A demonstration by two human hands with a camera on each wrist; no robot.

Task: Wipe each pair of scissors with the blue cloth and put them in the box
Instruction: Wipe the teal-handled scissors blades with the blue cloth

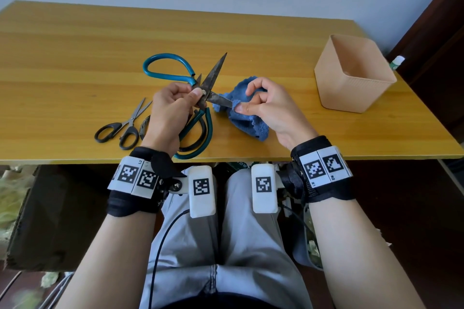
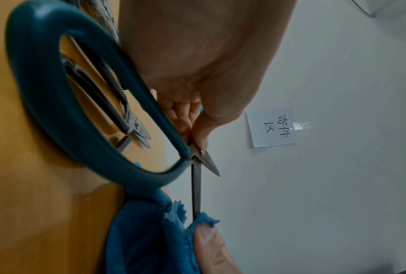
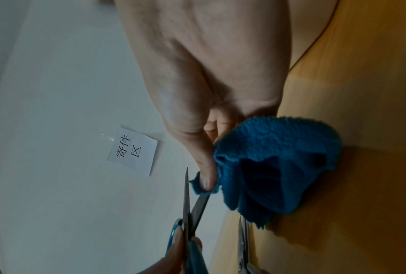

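Note:
My left hand [image 1: 197, 94] grips the large teal-handled scissors [image 1: 213, 75] at the pivot, held above the table with the blades spread. One blade points up and away. The other blade's tip is buried in the blue cloth [image 1: 248, 123], which my right hand [image 1: 244, 105] pinches around it between thumb and fingers. In the left wrist view the teal handle loop [image 2: 44, 92] fills the left side and the blade runs down into the cloth [image 2: 145, 231]. The right wrist view shows my thumb pressing the cloth [image 3: 279, 166] onto the blade [image 3: 200, 205]. The peach box [image 1: 351, 73] stands empty at the right.
Small black-handled scissors [image 1: 120, 128] lie on the wooden table [image 1: 75, 57] left of my left hand. Another dark-handled pair [image 1: 198, 142] lies partly hidden under my left wrist. A white-capped bottle [image 1: 398, 61] sits behind the box. A paper label [image 2: 272, 128] hangs on the wall.

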